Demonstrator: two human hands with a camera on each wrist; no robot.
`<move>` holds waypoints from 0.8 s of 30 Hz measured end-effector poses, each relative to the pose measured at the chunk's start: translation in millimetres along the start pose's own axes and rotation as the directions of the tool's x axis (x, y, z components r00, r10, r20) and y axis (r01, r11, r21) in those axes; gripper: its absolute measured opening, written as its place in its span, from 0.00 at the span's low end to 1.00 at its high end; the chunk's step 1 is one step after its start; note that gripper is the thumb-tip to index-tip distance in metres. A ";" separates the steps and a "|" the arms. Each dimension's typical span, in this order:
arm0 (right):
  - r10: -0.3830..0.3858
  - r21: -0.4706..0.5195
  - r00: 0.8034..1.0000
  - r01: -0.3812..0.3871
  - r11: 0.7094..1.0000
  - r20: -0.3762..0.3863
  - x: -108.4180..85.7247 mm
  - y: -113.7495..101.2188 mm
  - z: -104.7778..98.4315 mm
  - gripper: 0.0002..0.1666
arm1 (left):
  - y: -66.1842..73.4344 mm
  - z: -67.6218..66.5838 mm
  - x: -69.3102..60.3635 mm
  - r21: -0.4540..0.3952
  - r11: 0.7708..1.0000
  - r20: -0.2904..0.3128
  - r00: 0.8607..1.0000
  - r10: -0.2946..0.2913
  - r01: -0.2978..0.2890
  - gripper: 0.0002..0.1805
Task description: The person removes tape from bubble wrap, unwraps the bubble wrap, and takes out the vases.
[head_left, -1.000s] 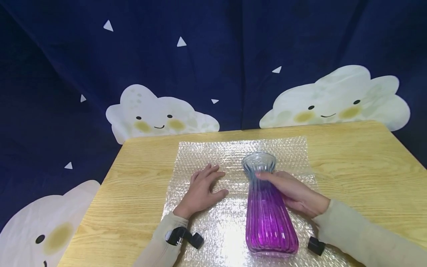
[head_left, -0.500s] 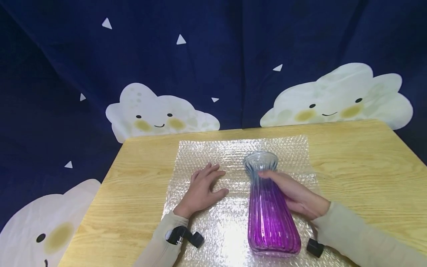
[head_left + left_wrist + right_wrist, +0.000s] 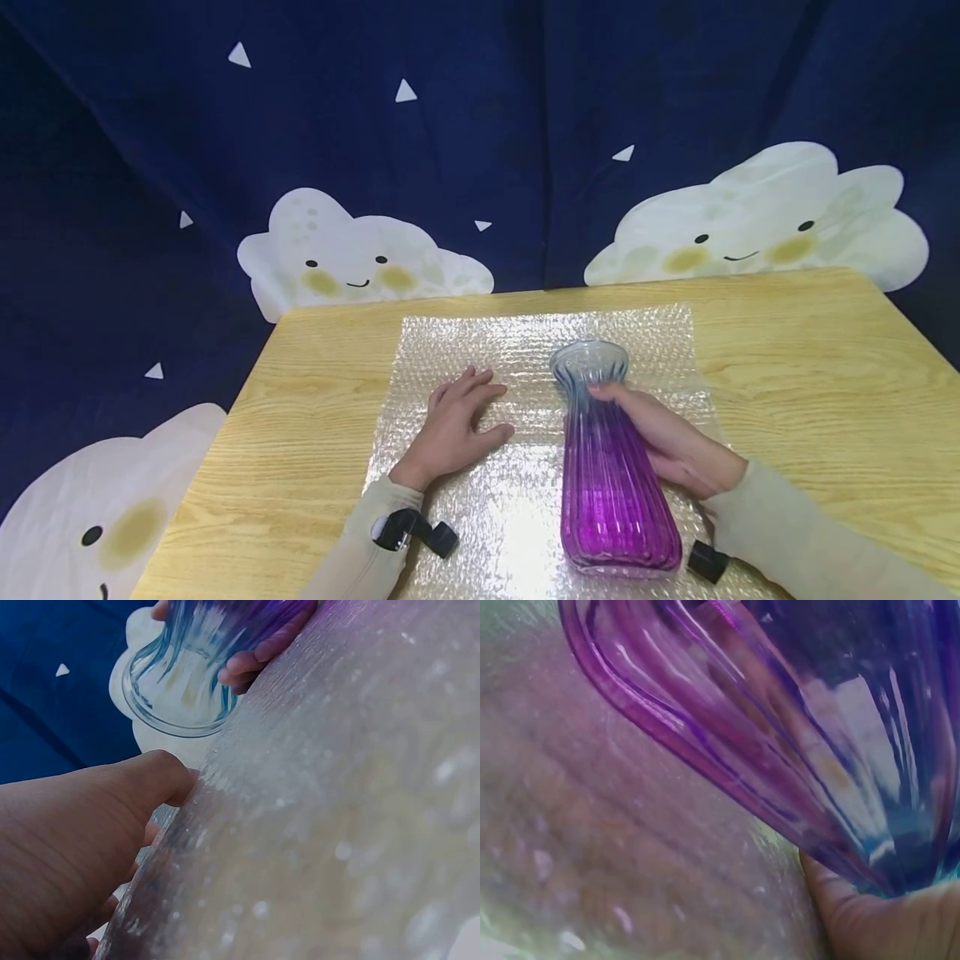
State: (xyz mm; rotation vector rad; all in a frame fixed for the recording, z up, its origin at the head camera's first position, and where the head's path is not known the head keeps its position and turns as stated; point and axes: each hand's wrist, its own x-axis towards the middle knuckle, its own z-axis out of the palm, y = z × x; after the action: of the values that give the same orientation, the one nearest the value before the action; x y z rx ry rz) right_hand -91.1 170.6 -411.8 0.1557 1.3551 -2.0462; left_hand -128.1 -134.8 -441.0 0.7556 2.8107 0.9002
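Note:
A ribbed glass vase (image 3: pixel 615 483), purple at the base and fading to clear blue at the flared mouth, is over the right half of a bubble wrap sheet (image 3: pixel 510 508). Its mouth points toward the far edge and its base toward me. Whether it touches the sheet, I cannot tell. My right hand (image 3: pixel 678 442) grips the neck, thumb on top; the other fingers are mostly hidden behind the glass. To the left, my left hand (image 3: pixel 450 433) rests on the wrap with fingers spread, holding nothing. The vase's clear rim (image 3: pixel 180 724) shows in the left wrist view.
Under the wrap is a light wooden table (image 3: pixel 810 358), visible on both sides of the sheet. Behind it hangs a dark blue curtain (image 3: pixel 480 150) with smiling clouds and small white triangles. Both wrists carry small black camera mounts.
The vase has shifted slightly to the right in my right hand's grip. My left hand has stayed in place on the wrap.

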 end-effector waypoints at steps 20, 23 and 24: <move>0.028 0.081 0.998 -0.032 0.996 0.047 -0.9 -1.0 -3.1 0.55 | 1.0 0.2 -0.3 -0.015 1.000 -0.012 1.000 0.013 -0.013 0.35; 0.036 0.100 0.999 -0.040 0.994 0.038 -2.1 -1.6 -3.1 0.54 | 1.3 -0.2 -0.1 -0.018 1.000 -0.008 1.000 0.012 -0.012 0.35; 0.040 0.104 0.999 -0.043 0.994 0.035 -2.6 -1.8 -3.2 0.54 | 1.3 -0.3 -0.1 -0.019 1.000 -0.008 1.000 0.012 -0.012 0.35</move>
State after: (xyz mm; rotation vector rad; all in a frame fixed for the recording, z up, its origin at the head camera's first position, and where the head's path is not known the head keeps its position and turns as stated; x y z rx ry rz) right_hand -90.9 175.0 -410.7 0.1936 1.2157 -2.0763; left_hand -127.6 -134.1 -440.0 0.7685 2.8036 0.9322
